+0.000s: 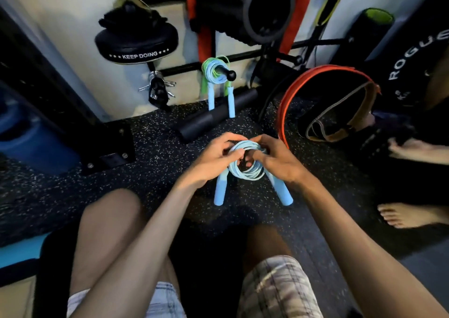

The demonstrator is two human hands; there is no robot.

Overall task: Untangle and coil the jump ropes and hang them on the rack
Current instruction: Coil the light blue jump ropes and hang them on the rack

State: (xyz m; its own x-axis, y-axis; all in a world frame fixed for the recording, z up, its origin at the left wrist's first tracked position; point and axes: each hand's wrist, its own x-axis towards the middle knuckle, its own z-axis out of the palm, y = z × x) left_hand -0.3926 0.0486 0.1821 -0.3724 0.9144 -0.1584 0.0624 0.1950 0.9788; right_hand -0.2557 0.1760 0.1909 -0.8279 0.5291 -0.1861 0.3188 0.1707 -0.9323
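A light blue jump rope (246, 169) is wound into a small coil in front of my knees, its two blue handles hanging down and splaying apart. My left hand (213, 157) grips the coil's left side, fingers curled through it. My right hand (274, 158) pinches the coil's upper right side. A second jump rope (213, 72), blue and green, hangs coiled on a black peg of the wall rack (229, 74), its handles dangling just above the floor.
A black foam roller (216, 114) lies on the speckled rubber floor under the rack. A red-edged weight belt (323, 104) leans at right. Another person's bare feet (403, 214) stand at far right. A black "KEEP DOING" pad (136, 43) and clips hang at left.
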